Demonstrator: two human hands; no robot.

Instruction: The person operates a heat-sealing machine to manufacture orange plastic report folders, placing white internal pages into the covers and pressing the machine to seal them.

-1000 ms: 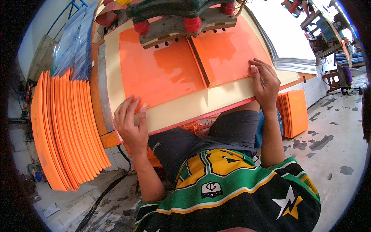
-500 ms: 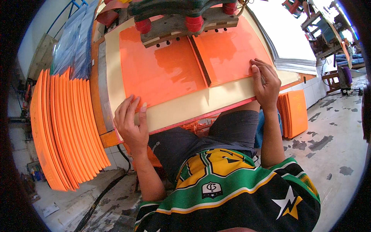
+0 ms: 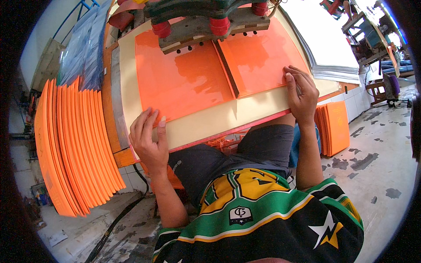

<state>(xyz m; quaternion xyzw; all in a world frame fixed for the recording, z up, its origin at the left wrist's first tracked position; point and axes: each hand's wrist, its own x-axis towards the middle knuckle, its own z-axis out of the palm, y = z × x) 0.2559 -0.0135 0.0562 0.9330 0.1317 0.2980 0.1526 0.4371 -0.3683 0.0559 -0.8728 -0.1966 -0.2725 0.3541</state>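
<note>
An orange plastic cover (image 3: 184, 83) lies spread on the pale board (image 3: 197, 118), with a dark strip (image 3: 227, 70) down its middle. At its near left corner my left hand (image 3: 149, 140) rests, fingers stretched and thumb apart, the tips touching the edge. My right hand (image 3: 302, 94) is at the near right corner, its fingers bent and apart from the thumb, fingertips on the cover's edge. Over the far part of the cover hangs a dark green machine head (image 3: 210, 28) with red cylindrical parts; it hides that part.
A row of orange covers (image 3: 79, 144) stands at the left, beside clear plastic sheets (image 3: 83, 48). White sheets (image 3: 326, 48) are stacked at the right. More orange covers (image 3: 333, 127) stand below the table's right side. A black cable (image 3: 114, 223) runs across the floor.
</note>
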